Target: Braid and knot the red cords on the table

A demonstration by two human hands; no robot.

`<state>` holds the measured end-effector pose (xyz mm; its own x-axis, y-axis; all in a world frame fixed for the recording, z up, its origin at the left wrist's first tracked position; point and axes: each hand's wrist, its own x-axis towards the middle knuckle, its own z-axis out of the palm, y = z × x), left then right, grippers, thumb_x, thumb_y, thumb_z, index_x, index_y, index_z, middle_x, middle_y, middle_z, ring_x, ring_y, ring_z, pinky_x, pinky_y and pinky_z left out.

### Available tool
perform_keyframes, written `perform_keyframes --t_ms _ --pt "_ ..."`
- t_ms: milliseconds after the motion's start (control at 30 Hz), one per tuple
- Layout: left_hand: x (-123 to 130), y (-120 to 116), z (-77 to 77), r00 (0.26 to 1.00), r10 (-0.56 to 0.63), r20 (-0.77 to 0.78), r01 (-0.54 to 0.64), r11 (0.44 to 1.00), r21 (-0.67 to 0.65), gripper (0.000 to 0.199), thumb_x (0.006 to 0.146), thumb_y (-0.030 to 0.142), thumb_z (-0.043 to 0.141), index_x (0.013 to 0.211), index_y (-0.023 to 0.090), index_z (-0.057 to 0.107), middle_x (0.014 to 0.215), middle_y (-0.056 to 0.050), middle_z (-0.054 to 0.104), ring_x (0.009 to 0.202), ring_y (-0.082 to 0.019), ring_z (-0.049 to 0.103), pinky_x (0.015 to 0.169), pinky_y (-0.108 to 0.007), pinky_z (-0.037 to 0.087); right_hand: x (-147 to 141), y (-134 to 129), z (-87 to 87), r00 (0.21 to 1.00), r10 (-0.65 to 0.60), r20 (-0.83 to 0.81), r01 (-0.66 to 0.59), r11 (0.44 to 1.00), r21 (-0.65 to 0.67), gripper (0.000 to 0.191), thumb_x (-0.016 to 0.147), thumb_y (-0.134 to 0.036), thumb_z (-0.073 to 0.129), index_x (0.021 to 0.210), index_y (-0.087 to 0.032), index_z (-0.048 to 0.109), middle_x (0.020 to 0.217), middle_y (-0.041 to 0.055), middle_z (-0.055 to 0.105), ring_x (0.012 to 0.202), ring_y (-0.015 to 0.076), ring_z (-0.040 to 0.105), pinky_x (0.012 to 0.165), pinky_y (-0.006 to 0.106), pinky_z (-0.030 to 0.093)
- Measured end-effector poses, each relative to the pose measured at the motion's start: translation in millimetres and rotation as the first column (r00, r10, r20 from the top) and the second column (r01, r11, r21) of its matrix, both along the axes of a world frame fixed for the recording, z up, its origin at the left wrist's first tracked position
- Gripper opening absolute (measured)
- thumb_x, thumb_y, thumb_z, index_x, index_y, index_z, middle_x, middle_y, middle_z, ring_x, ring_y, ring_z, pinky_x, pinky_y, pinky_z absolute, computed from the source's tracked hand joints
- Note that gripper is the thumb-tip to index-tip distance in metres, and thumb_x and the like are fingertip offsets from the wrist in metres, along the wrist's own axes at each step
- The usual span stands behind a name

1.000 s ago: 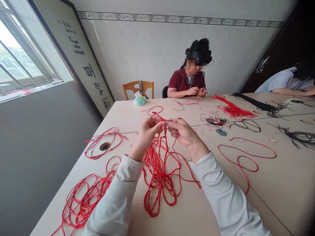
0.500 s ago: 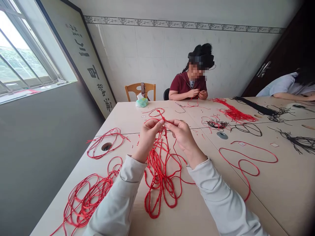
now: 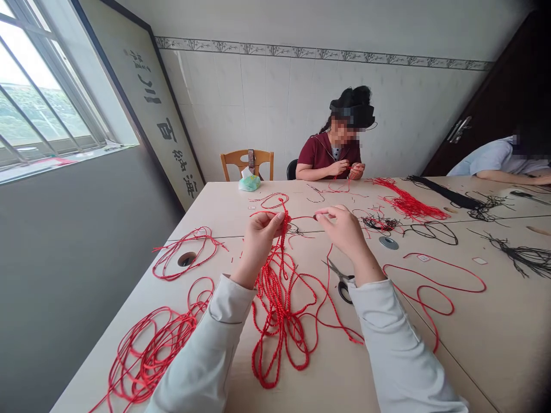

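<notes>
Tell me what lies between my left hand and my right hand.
In the head view, a thin red cord spans the gap from the left hand to the right hand, above the table.

The braided cords (image 3: 278, 292) are showing bright red; the sleeves (image 3: 200, 355) are showing pale grey; the scissors (image 3: 342, 283) are showing black handles. The wall border (image 3: 297, 51) is repeating dark leafy sprigs.
</notes>
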<state>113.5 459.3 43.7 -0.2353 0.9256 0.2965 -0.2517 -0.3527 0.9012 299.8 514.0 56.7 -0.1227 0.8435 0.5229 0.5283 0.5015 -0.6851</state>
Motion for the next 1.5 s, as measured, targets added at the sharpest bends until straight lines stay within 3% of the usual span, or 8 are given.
perform_keyframes --t_ms 133,233,467,833,1000,1233,1333,1500 --pt "4 -3 2.2 0.999 0.006 -0.049 -0.006 1.000 0.002 0.027 0.075 0.039 0.073 0.071 0.014 0.067 0.067 -0.002 0.065 0.062 -0.010 0.060 0.064 -0.024 0.051 -20 -18 4.6 0.905 0.396 -0.153 -0.419 0.893 -0.166 0.028 0.084 -0.031 0.056 0.106 -0.019 0.068 0.098 0.0070 0.070 0.069 0.0137 0.058 0.068 0.030 0.048" --pt "3 -4 3.0 0.997 0.015 -0.072 -0.015 1.000 0.001 0.027 0.076 0.040 0.073 0.073 0.014 0.068 0.068 -0.003 0.066 0.062 -0.011 0.061 0.063 -0.024 0.051 -30 -25 5.4 0.848 0.459 -0.266 -0.521 0.812 -0.263 0.031 0.084 -0.035 0.058 0.108 -0.017 0.065 0.078 0.0022 0.067 0.052 0.0100 0.049 0.054 0.027 0.042" --pt "1 -3 3.4 1.000 -0.002 -0.013 0.002 1.000 -0.015 0.028 0.079 0.040 0.070 0.078 0.013 0.063 0.072 -0.001 0.063 0.062 -0.010 0.064 0.065 -0.025 0.054 -29 -19 -1.1 0.883 0.439 -0.164 -0.462 0.876 -0.140 0.026 0.085 -0.041 0.059 0.081 -0.017 0.066 0.070 0.0025 0.062 0.065 0.0148 0.054 0.062 0.028 0.041" --pt "-6 -1 5.3 0.994 0.057 0.097 -0.053 0.997 -0.048 0.032 0.077 0.043 0.072 0.076 0.015 0.056 0.070 0.000 0.060 0.063 -0.011 0.064 0.062 -0.024 0.053 -30 -31 6.9 0.883 0.453 0.123 -0.449 0.891 -0.066 0.023 0.092 -0.034 0.046 0.077 -0.020 0.054 0.065 -0.0029 0.051 0.059 0.0116 0.041 0.058 0.025 0.031" --pt "-5 0 2.1 0.981 -0.112 0.161 0.132 0.984 -0.123 0.034 0.077 0.046 0.071 0.086 0.014 0.065 0.074 -0.003 0.065 0.065 -0.009 0.063 0.065 -0.022 0.053 -23 -25 7.4 0.946 0.319 0.056 -0.320 0.948 0.002 0.020 0.093 -0.033 0.044 0.079 -0.021 0.052 0.062 -0.0033 0.049 0.059 0.0123 0.044 0.063 0.025 0.034" --pt "-1 -1 -5.4 0.885 -0.399 0.241 0.450 0.865 -0.220 0.022 0.075 0.032 0.077 0.081 0.013 0.069 0.084 -0.007 0.071 0.072 -0.010 0.065 0.072 -0.021 0.053 -25 -24 6.2 0.964 0.265 0.016 -0.265 0.963 0.051 0.020 0.094 -0.034 0.043 0.082 -0.020 0.053 0.067 -0.0015 0.054 0.060 0.0120 0.045 0.063 0.025 0.035" --pt "-2 0 -6.2 0.861 -0.422 0.283 0.488 0.842 -0.232 0.024 0.076 0.034 0.076 0.088 0.014 0.071 0.089 -0.010 0.073 0.078 -0.014 0.068 0.075 -0.024 0.053 -27 -25 5.5 0.966 0.257 0.000 -0.257 0.965 0.054 0.020 0.094 -0.035 0.043 0.084 -0.020 0.053 0.069 -0.0007 0.056 0.061 0.0122 0.047 0.064 0.025 0.035" --pt "-3 0 -2.8 0.913 -0.319 0.253 0.366 0.916 -0.165 0.019 0.072 0.032 0.079 0.080 0.016 0.070 0.082 -0.005 0.071 0.069 -0.010 0.063 0.068 -0.022 0.051 -28 -27 5.7 0.958 0.284 0.020 -0.285 0.958 0.037 0.022 0.094 -0.035 0.043 0.082 -0.020 0.053 0.064 -0.0027 0.050 0.059 0.0120 0.045 0.063 0.025 0.035"
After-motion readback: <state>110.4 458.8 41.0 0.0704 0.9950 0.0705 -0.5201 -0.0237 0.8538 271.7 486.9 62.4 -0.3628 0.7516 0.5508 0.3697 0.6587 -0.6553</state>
